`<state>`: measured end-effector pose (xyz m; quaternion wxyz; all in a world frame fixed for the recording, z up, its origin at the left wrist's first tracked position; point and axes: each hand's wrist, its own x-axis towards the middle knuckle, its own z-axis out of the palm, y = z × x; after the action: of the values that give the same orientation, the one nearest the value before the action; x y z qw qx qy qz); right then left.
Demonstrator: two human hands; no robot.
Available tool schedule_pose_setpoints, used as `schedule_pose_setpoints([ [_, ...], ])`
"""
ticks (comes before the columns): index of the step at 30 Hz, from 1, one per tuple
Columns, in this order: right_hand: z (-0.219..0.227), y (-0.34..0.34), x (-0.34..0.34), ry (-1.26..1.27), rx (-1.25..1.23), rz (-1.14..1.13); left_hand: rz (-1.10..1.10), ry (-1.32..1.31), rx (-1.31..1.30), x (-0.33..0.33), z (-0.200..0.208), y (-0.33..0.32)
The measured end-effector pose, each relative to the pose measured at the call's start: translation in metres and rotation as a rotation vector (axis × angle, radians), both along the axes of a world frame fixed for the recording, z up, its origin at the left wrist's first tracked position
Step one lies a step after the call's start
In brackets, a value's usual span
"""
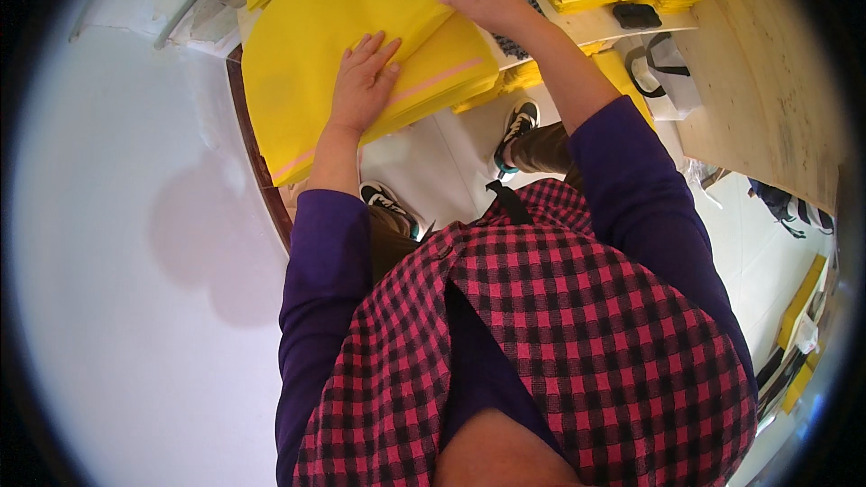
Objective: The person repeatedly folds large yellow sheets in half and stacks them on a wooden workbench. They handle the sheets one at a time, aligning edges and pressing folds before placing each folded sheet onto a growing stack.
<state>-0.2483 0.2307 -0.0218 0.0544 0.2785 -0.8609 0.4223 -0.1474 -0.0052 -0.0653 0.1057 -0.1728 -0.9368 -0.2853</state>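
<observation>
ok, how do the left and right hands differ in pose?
The left hand lies flat, fingers extended, on the yellow sheet; the right hand is curled, pinching at its edge. The right hand reaches farther forward than the left. Both are bare.

A pale wooden panel [767, 81] rises above the light tiled floor [422, 160].

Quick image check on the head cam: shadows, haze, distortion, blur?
Head view: black vignetting round the rim; a soft, rounded shadow on the white surface at left; bluish haze toward the lower-right rim; the wooden panel curves at its outer edge; left hand, right hand and yellow sheets look fairly sharp.
</observation>
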Motion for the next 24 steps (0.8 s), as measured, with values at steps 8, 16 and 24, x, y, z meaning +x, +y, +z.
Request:
schedule_pose_setpoints([
  [8, -0.023, 0.045, 0.021, -0.28, -0.025, 0.083, 0.003, 0.028, 0.021, -0.003, -0.008, -0.004],
  [16, -0.033, 0.044, 0.019, -0.283, 0.037, 0.126, 0.006, 0.024, 0.001, -0.003, -0.007, -0.004],
  [24, -0.019, 0.038, 0.013, -0.19, 0.064, 0.138, 0.004, 0.003, 0.011, -0.002, -0.004, -0.003],
])
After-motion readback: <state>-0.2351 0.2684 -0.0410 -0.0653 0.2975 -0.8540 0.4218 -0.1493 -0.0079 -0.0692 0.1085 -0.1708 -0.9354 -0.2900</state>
